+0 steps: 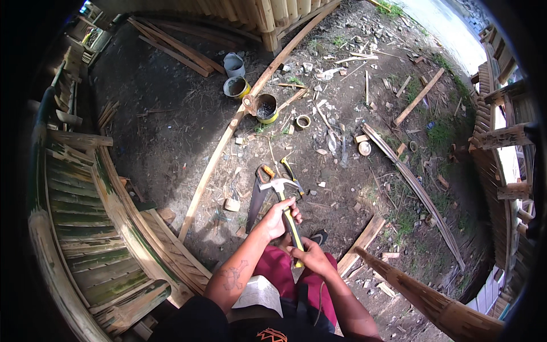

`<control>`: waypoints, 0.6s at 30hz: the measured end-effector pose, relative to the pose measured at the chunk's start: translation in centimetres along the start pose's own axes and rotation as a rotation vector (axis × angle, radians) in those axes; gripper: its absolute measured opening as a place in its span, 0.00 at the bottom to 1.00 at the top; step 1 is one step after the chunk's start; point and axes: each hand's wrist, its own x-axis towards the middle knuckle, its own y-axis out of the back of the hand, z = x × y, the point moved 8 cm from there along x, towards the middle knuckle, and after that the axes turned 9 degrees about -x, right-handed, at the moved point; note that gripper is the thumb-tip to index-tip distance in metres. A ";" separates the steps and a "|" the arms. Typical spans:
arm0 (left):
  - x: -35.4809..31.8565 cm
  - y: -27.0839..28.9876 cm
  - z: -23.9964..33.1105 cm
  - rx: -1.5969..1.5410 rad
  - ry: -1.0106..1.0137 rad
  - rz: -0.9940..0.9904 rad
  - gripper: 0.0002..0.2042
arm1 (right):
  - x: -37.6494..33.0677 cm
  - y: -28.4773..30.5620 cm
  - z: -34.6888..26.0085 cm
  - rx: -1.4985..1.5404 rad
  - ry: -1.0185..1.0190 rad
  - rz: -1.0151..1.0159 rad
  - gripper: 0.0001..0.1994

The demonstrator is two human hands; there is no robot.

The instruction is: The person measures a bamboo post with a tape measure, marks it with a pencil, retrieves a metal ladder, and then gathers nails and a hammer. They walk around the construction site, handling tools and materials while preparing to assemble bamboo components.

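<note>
Where the left grip (278,221) clasps it, the hammer (292,229) protrudes both ways.

Dirt ground (148,137), part shaded, part sunlit, bamboo wall (282,12), slatted bamboo structure (80,214), pale pavement (439,31)

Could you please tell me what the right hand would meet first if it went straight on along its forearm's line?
Most likely the left hand, which grips the same hammer farther up; the right hand is at the handle's lower end. Exact depth is unclear.
</note>
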 end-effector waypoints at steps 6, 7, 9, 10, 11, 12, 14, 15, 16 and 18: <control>-3.4 -4.3 -1.7 0.883 0.225 -0.162 0.20 | -5.0 3.5 -2.4 0.214 -0.011 0.086 0.13; -4.0 -4.7 -2.2 1.012 0.255 -0.189 0.21 | -5.9 4.2 -2.7 0.171 0.027 0.149 0.13; -5.4 -5.2 -2.9 1.242 0.256 -0.220 0.24 | -8.1 5.1 -1.5 -0.050 -0.053 0.264 0.15; -6.3 -5.6 -3.5 1.297 0.251 -0.255 0.25 | -9.5 5.3 -1.0 -0.068 -0.024 0.298 0.15; -7.3 -6.0 -4.3 1.349 0.241 -0.295 0.25 | -10.9 5.3 0.5 -0.075 -0.103 0.331 0.15; -8.4 -6.3 -5.1 1.373 0.207 -0.304 0.26 | -12.7 5.0 1.0 -0.049 -0.034 0.316 0.15; -10.3 -7.4 -7.5 1.425 0.141 -0.339 0.28 | -17.3 4.8 3.7 0.022 -0.057 0.298 0.15; -11.3 -7.7 -9.2 1.434 0.166 -0.362 0.28 | -19.6 4.8 5.0 -0.028 -0.065 0.323 0.15; -12.4 -8.1 -11.2 1.445 0.199 -0.379 0.29 | -22.1 4.6 6.2 -0.066 -0.066 0.345 0.15; -14.2 -9.2 -14.6 1.551 0.208 -0.384 0.34 | -27.2 4.6 8.4 -0.160 -0.063 0.385 0.16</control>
